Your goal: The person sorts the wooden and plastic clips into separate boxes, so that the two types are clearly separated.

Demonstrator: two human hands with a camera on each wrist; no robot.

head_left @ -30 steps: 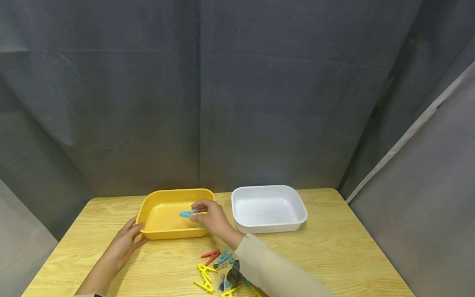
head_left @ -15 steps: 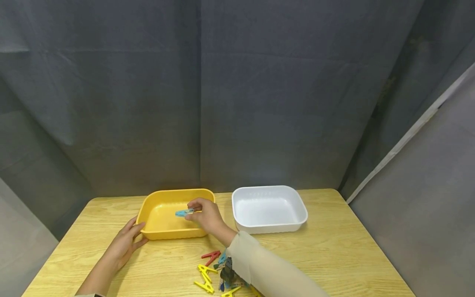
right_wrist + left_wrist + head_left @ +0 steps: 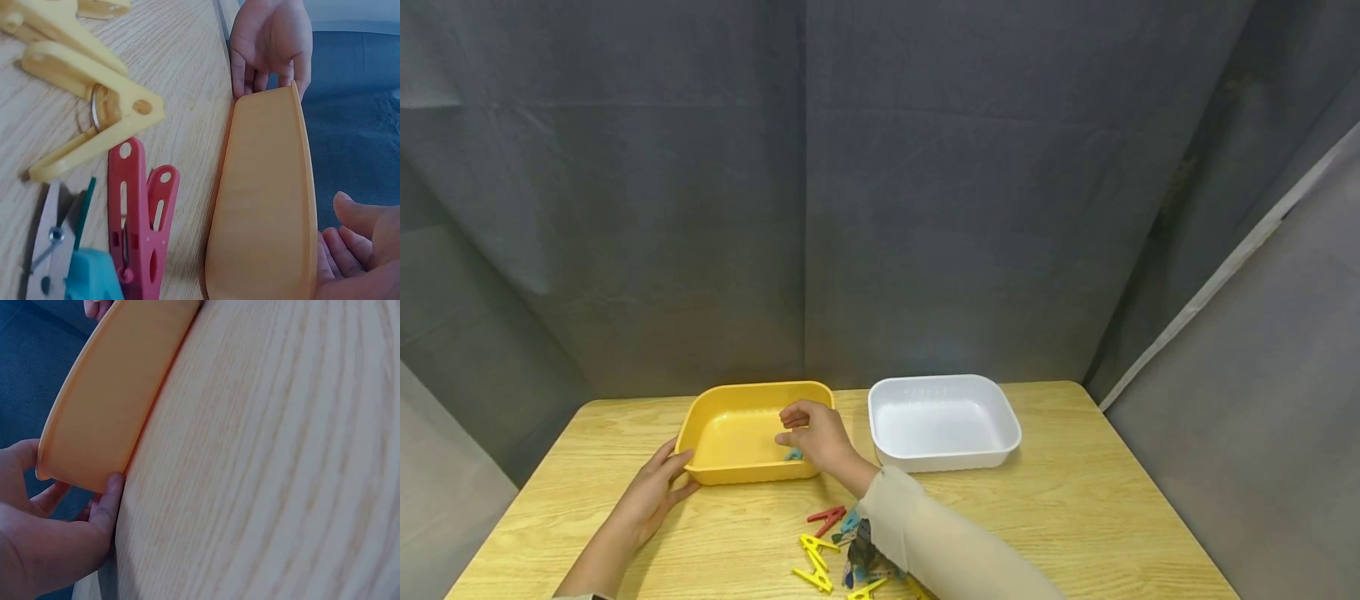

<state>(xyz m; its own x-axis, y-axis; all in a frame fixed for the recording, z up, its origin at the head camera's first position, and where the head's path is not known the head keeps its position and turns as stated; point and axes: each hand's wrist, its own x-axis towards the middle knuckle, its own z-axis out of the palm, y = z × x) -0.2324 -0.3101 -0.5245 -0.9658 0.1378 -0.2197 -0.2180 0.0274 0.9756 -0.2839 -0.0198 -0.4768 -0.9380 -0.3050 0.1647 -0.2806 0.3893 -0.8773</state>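
Observation:
My left hand [image 3: 651, 492] holds the near left corner of a yellow plastic basin [image 3: 752, 473]; in the left wrist view, its fingers and thumb spread around the corner of the wall. Over the basin's right part hovers my right hand [image 3: 816, 435], thumb and fingers apart with nothing between them. A blue clothespin [image 3: 793, 454] lies low in the basin below that hand, partly hidden by the near wall. In the right wrist view, the right hand [image 3: 359, 250] is beside the basin's rim, its fingers loosely bent.
A white basin [image 3: 943, 421] stands to the right. Near the table's front lie a red clothespin [image 3: 827, 518], yellow clothespins [image 3: 815, 560], a wooden clothespin [image 3: 53, 244] and blue ones, partly behind my right sleeve [image 3: 955, 542]. Grey curtains [image 3: 805, 208] hang behind the table.
My right hand moved slightly left over the yellow basin, then let go of the blue clothespin it was pinching. My left hand stayed at the basin's corner.

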